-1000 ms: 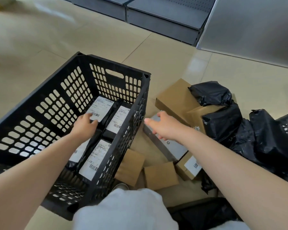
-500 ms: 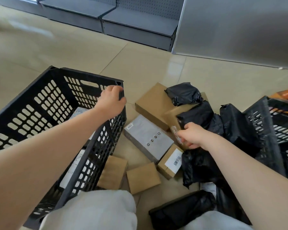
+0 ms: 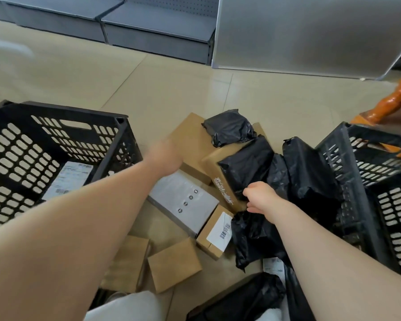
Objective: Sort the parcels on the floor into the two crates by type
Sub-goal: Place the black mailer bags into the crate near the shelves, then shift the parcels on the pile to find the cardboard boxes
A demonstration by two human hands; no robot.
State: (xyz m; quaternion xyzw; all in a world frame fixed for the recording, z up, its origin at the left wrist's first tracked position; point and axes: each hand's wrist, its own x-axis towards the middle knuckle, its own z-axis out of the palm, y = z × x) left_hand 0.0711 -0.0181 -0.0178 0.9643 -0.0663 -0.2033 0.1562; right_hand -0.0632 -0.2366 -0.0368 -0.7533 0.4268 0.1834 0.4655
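A black crate (image 3: 63,110) at left holds a black bag with a white label (image 3: 67,179). A second black crate (image 3: 357,205) stands at right. Between them lie cardboard boxes: a large one (image 3: 190,133), a printed one (image 3: 212,158), a small labelled one (image 3: 214,232), plus a grey box (image 3: 183,200). Several black bags (image 3: 308,167) are heaped there. My right hand (image 3: 259,198) grips the lower edge of a black bag (image 3: 245,167) lying on the printed box. My left hand (image 3: 164,156) is blurred above the large box; its fingers are unclear.
Two small plain brown boxes (image 3: 174,262) lie near my knee (image 3: 125,306). Another black bag (image 3: 241,300) is at the bottom edge. An orange turned wooden leg (image 3: 389,105) stands behind the right crate. Grey shelf bases (image 3: 148,26) and a grey panel (image 3: 299,31) line the back.
My left hand left the left crate and swung right over the boxes. My right hand moved from the grey box to the black bag and closed on it. The view turned right.
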